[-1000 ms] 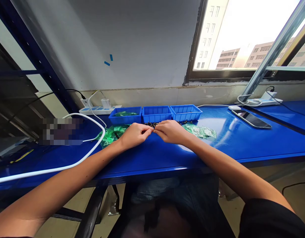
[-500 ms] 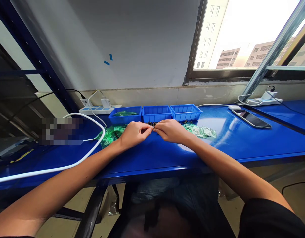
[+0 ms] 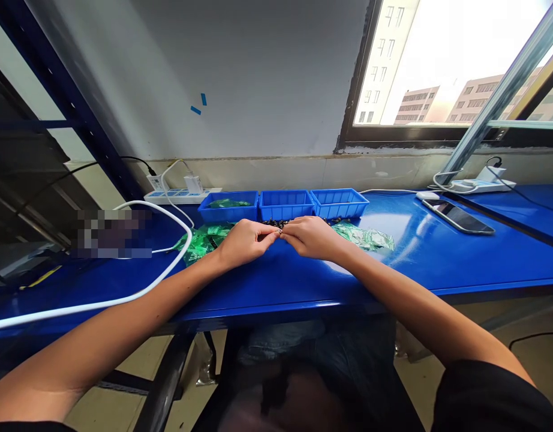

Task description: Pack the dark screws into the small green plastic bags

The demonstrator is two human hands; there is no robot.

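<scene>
My left hand [image 3: 244, 242] and my right hand [image 3: 311, 237] meet fingertip to fingertip above the blue table [image 3: 276, 282]. Both pinch at something tiny between them, too small to name. Just behind the fingers lies a row of small dark parts [image 3: 272, 222], partly covered by my hands. Green plastic bags [image 3: 202, 245] lie beside my left hand, and a clear bag with greenish pieces [image 3: 364, 236] lies to the right of my right hand.
Three blue bins [image 3: 285, 206] stand in a row behind my hands; the left one holds a green bag. A phone [image 3: 459, 216] rests at the right. A thick white cable [image 3: 168, 270] loops over the left side, near a power strip [image 3: 177, 196].
Both hands stay pinched together at nearly the same spot, with slight finger movement. The whole view has shifted a little; nothing else has visibly moved.
</scene>
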